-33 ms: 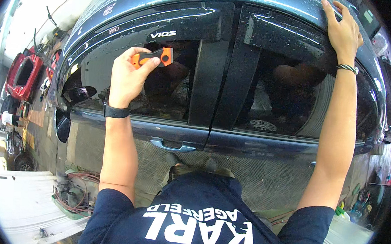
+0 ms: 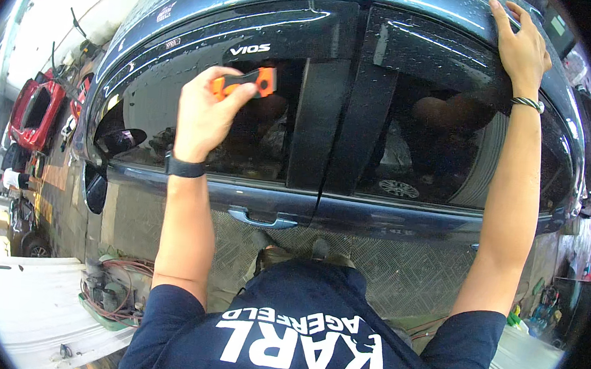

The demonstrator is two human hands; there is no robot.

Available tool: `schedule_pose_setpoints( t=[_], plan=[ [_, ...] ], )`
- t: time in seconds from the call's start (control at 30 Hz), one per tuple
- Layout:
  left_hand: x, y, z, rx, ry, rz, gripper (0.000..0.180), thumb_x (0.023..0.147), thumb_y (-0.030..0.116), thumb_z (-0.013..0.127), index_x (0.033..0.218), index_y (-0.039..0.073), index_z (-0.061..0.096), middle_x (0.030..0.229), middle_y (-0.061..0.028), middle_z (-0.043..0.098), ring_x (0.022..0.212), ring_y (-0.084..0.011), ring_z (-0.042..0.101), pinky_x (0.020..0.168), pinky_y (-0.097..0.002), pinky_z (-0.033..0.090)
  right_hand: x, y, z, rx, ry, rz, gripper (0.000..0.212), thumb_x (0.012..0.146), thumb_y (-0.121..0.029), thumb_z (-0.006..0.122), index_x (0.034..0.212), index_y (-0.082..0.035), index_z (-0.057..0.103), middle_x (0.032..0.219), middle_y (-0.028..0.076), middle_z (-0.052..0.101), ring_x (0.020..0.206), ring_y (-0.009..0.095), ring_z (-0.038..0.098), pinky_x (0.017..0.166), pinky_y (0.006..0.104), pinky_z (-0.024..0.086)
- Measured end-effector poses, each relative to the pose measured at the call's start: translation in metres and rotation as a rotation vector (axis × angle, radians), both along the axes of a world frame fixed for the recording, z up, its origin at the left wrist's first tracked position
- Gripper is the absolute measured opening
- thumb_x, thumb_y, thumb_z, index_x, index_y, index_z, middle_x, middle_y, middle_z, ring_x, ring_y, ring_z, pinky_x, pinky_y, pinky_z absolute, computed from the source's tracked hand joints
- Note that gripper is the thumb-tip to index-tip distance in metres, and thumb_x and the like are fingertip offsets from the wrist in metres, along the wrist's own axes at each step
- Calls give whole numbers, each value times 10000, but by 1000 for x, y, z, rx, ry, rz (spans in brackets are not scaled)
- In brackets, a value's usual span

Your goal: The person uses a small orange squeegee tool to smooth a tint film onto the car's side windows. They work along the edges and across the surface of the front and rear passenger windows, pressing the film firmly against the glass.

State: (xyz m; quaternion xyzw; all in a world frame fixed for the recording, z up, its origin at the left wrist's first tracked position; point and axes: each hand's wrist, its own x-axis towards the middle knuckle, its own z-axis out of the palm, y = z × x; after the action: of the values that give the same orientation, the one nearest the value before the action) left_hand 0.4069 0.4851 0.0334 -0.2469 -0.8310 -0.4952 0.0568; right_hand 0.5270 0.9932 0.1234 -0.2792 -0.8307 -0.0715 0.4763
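Note:
My left hand [image 2: 207,112] is closed on a small orange-and-black scraper [image 2: 265,83], its wide end pointing right. The scraper is in front of the dark front side window [image 2: 178,85] of a blue car, just below a rain visor. Whether its edge touches the glass, I cannot tell. Far to the right, my right hand [image 2: 524,53] rests on the edge of the car roof [image 2: 420,7], above the rear side window [image 2: 445,141]. Its fingers are stretched out and apart, with nothing seen in them. Water drops dot the roof and visors.
A blue door handle [image 2: 261,218] and side mirror [image 2: 94,189] stick out on my side. Behind me on the left, a compressor with coiled hose [image 2: 110,291] stands by a white panel [image 2: 29,302]. A red car [image 2: 36,110] is at the far left.
My left hand has shifted slightly right along the window with the scraper, which is now a little blurred. My right hand stays on the roof edge.

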Motion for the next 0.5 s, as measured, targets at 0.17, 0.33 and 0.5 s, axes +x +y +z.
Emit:
schedule_pose_setpoints(
  t=[0.17, 0.33, 0.5],
  plan=[
    [6, 25, -1, 118, -29, -60, 311, 882, 172, 900, 1094, -8, 760, 867, 17, 714, 770, -45, 611, 686, -225, 497, -2, 3, -1, 10, -3, 17, 737, 953, -784, 534, 1397, -223, 709, 1419, 101, 708, 1391, 345, 592, 1179, 548, 319],
    [-8, -4, -11, 173, -95, 20, 339, 887, 148, 900, 1130, -26, 740, 904, -6, 739, 792, -58, 646, 708, -227, 522, 4, 5, -3, 8, 10, -15, 730, 953, -784, 534, 1391, -229, 712, 1405, 88, 719, 1384, 342, 599, 1172, 548, 332],
    [13, 38, 3, 87, -59, -79, 333, 887, 151, 900, 1127, -22, 747, 917, -3, 736, 808, -56, 641, 749, -227, 522, 6, 4, -4, -14, 10, -9, 723, 947, -792, 533, 1392, -251, 712, 1401, 80, 721, 1384, 350, 598, 1169, 566, 329]
  ],
)
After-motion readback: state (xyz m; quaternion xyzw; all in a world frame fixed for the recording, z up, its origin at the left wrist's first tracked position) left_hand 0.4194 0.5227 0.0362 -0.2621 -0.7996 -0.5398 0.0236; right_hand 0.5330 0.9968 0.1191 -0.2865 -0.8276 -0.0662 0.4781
